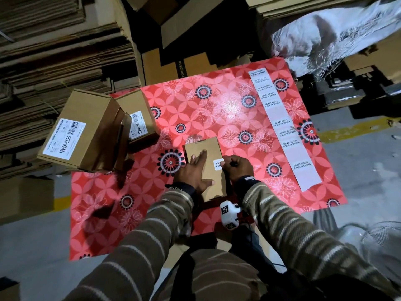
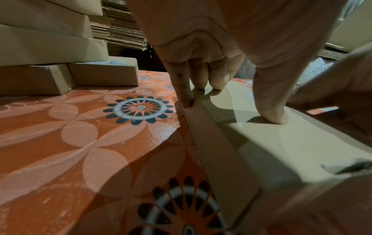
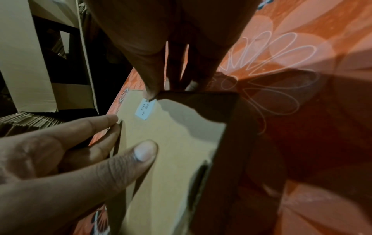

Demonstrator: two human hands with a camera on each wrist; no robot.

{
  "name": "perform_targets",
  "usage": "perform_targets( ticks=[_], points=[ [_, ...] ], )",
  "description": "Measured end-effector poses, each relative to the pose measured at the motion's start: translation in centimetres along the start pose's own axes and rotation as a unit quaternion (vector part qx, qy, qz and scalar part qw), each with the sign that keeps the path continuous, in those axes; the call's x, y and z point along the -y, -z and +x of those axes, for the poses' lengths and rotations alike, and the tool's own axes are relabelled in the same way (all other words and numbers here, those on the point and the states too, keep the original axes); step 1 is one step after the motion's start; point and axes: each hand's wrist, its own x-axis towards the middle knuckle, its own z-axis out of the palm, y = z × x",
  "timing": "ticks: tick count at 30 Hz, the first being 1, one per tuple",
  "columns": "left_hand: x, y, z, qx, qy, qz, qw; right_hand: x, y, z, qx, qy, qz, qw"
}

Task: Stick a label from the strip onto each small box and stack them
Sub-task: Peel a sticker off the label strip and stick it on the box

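At six o'clock on the worktop (image 1: 227, 101), left hand (image 1: 193, 172) flat steadies the small box (image 1: 207, 153), right hand (image 1: 237, 168) pinching its label (image 1: 218, 164) down; strip (image 1: 280, 124) at two o'clock, stacked boxes (image 1: 86, 131) at nine, stacking pending.

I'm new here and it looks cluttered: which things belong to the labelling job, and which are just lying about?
In use: small box, label, label strip, stacked boxes, left hand, right hand.

Lying about: flattened cardboard, plastic sheet, flowered table cover.
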Motion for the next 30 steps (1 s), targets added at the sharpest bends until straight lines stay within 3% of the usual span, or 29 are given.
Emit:
perform_targets(
  ticks=[9, 15, 23, 30],
  points=[
    [0.3, -0.3, -0.1, -0.004, -0.006, -0.023, 1.000, -1.2, 0.5, 0.4, 0.039, -0.001, -0.035, 0.999],
    [0.6, -0.3, -0.7, -0.020, -0.042, -0.065, 0.997, -1.0, 1.2, -1.7, 0.060, 0.020, 0.035, 0.997],
    [-0.7, -0.3, -1.1, -0.009, -0.012, -0.032, 0.999, -2.3, 2.1, -2.2, 0.072, 0.028, 0.085, 0.993],
    [-1.6, 0.2, -1.3, 0.009, -0.002, -0.027, 1.000, -2.1, 1.7, -2.7, 0.182, 0.006, 0.121, 0.976]
  ],
)
